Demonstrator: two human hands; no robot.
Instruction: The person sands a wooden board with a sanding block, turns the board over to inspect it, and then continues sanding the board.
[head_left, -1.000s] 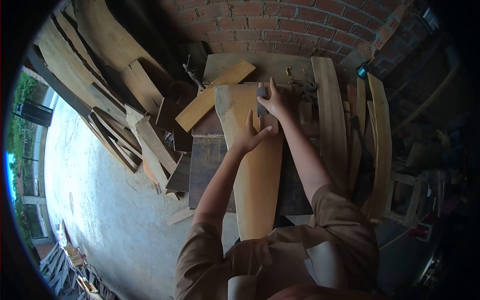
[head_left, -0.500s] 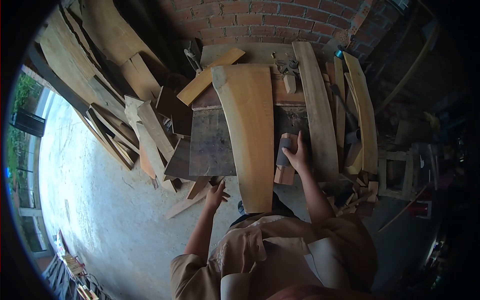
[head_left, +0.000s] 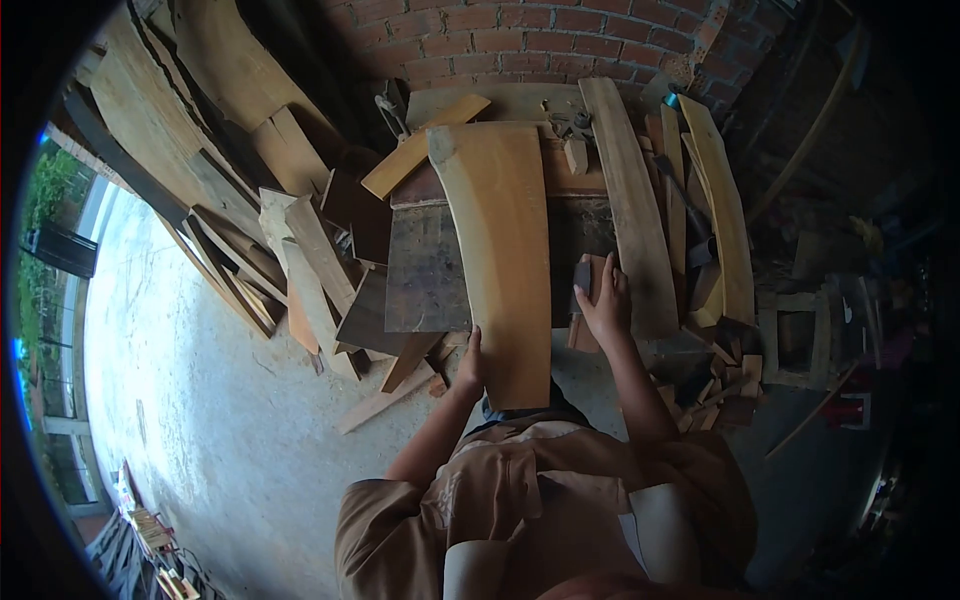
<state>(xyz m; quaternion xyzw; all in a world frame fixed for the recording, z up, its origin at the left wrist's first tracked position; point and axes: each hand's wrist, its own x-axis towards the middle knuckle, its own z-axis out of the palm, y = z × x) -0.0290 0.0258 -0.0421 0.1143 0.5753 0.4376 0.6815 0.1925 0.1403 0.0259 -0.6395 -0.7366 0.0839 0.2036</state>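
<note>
Head view — block (head_left: 596,268) clasped in right fingers (head_left: 609,282).

On the worktop (head_left: 426,285) lies a wide board (head_left: 505,260), its near end beyond the edge. Right of it is a long plank (head_left: 632,210), with a block (head_left: 583,284) between them. Behind the worktop stands a brick wall (head_left: 480,42).

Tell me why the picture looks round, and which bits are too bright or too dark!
In the head view, black corners and the bowed bricks suggest a fisheye lens; in that same head view, glare whitens the floor at left, and shadow swallows detail at far right.
</note>
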